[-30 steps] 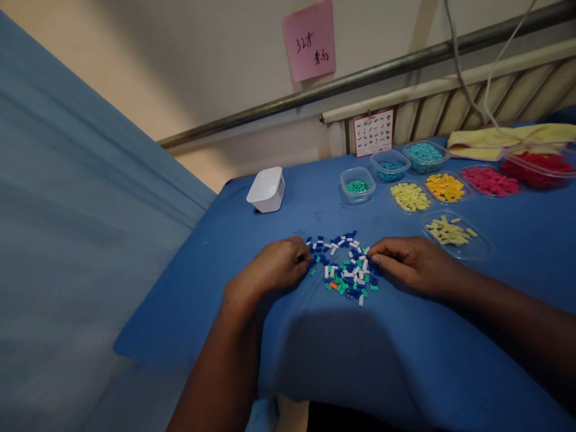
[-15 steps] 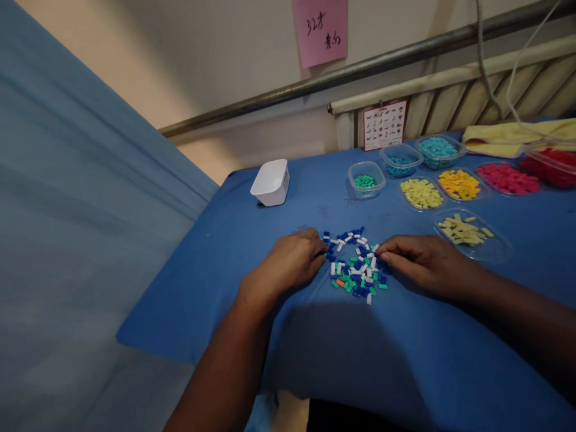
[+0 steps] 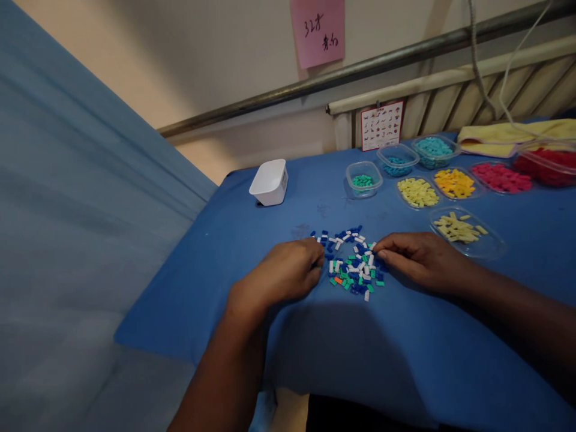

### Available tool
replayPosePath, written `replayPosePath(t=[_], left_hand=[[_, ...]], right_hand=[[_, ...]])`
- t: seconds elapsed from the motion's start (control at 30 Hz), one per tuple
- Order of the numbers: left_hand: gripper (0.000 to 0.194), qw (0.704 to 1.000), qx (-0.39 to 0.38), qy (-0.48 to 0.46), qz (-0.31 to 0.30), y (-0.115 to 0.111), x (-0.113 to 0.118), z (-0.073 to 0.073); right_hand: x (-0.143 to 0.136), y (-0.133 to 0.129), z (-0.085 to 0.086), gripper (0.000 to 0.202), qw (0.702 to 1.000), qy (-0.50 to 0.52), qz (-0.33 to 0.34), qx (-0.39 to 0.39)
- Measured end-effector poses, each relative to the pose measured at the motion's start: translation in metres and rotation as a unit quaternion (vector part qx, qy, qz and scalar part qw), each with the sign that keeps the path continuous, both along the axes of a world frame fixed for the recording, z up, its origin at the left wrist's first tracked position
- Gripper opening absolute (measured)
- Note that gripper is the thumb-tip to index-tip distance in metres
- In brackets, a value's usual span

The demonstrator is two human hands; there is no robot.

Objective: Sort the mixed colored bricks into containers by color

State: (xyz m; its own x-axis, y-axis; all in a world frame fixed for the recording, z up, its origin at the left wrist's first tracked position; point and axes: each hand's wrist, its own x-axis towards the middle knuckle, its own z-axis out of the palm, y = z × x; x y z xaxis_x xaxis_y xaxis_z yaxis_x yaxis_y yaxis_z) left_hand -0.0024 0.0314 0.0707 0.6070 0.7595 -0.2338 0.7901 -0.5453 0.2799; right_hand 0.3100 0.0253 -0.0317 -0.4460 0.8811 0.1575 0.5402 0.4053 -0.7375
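Note:
A loose pile of small plastic building bricks (image 3: 362, 268), blue, white and green, lies spread on the blue-covered table between my hands. One orange brick (image 3: 338, 280) shows at its lower left. At the pile's left edge rests my left hand (image 3: 294, 267), fingers curled down and closed; whatever they hold is hidden. My right hand (image 3: 416, 258) has thumb and forefinger pinched together at the right edge, right by a white brick. Whether that brick is gripped is too small to tell.
A white tub (image 3: 270, 183) stands back left. Toward the back right are clear tubs of green (image 3: 362, 182), blue (image 3: 395, 167) and turquoise bricks (image 3: 432, 147), plus trays of yellow (image 3: 417, 192), orange (image 3: 454, 183), red (image 3: 501, 177) and pale yellow pieces (image 3: 458, 228). A curtain (image 3: 67, 198) hangs left.
My left hand has drawn slightly down and back from the pile's upper left, uncovering a few blue and white bricks there. The right hand keeps its pinch at nearly the same spot.

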Motion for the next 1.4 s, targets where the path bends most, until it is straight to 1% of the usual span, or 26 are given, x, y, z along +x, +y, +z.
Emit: replayPosePath(t=[0.1,0.27,0.37,0.6,0.67,0.73,0.8,0.9,0.97,1.03,1.1,1.27,1.4], left_hand=[[0.012,0.999,0.013,0.025,-0.027,0.000,0.003,-0.008],[0.017,0.999,0.025,0.029,-0.033,0.004,0.000,-0.016],[0.022,0.998,0.028,0.044,-0.036,0.006,0.000,-0.016],[0.024,0.994,0.052,0.095,-0.020,0.007,0.004,-0.013],[0.025,0.993,0.056,0.108,-0.013,0.007,0.004,-0.013],[0.024,0.992,0.054,0.116,-0.009,0.007,0.004,-0.014],[0.023,0.993,0.049,0.109,-0.010,0.008,0.005,-0.014],[0.025,0.997,0.055,0.040,-0.020,0.013,0.008,-0.011],[0.026,0.997,0.064,-0.019,-0.033,0.020,0.012,-0.007],[0.026,0.994,0.076,-0.059,-0.051,0.033,0.020,-0.004],[0.027,0.990,0.097,-0.086,-0.058,0.049,0.031,-0.002],[0.030,0.978,0.154,-0.136,-0.026,0.097,0.071,-0.002],[0.031,0.976,0.178,-0.125,0.013,0.136,0.102,-0.008]], right_hand=[[0.000,0.000,0.000,0.027,1.000,0.004,0.003,-0.002],[-0.001,-0.001,0.003,0.028,1.000,-0.001,0.003,-0.006],[-0.001,-0.001,0.003,0.026,1.000,0.003,-0.001,-0.007],[-0.003,0.000,0.003,0.023,1.000,0.025,0.000,0.000],[-0.003,0.000,0.002,0.024,0.999,0.039,-0.012,0.004],[-0.003,0.000,0.000,0.024,0.998,0.058,-0.038,0.009],[-0.003,0.001,-0.003,0.023,0.995,0.074,-0.060,0.018],[-0.006,0.002,-0.005,0.022,0.994,0.071,-0.063,0.057],[-0.008,0.003,-0.006,0.024,0.992,0.048,-0.038,0.108],[-0.011,0.003,-0.006,0.026,0.987,0.018,-0.003,0.157],[-0.012,0.004,-0.006,0.024,0.984,-0.006,0.013,0.176],[-0.010,0.005,-0.006,0.018,0.988,0.004,-0.005,0.152],[-0.010,0.007,-0.005,0.020,0.991,0.031,-0.038,0.121]])
